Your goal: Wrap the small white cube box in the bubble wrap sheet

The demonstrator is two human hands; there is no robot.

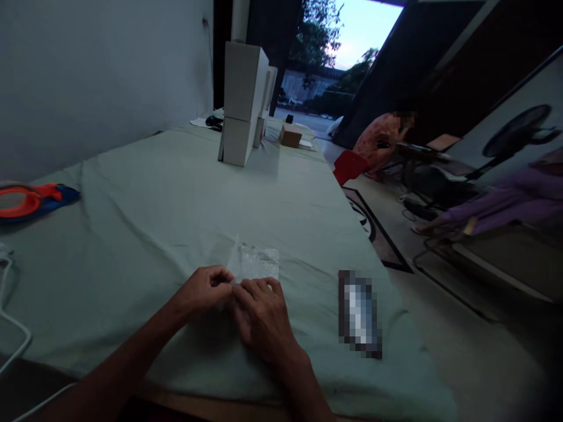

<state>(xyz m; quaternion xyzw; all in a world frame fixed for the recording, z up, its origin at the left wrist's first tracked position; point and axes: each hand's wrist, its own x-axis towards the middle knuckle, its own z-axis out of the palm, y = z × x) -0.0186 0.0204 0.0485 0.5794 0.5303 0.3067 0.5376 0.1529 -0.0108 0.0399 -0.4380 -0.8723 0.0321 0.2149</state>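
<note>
A crinkled piece of clear plastic [259, 262] lies over the pale green cloth, just beyond my fingers. Thumb and forefinger pinched, my left hand [210, 287] grips its near left edge. Close against it, my right hand [261, 310] is closed with bent fingers at the near edge of the same plastic. The two hands meet at the fingertips, and they hide the plastic's near part. Whether it is a bag or a flat sheet, I cannot tell.
The cloth-covered table [176, 193] bears white boxes [241, 105], a cardboard box [291, 135], an orange-and-blue item [39, 199], a white cable [13, 319] and a blurred-out object [359, 313]. To the right are a red chair [349, 167], a fan [516, 130] and two people.
</note>
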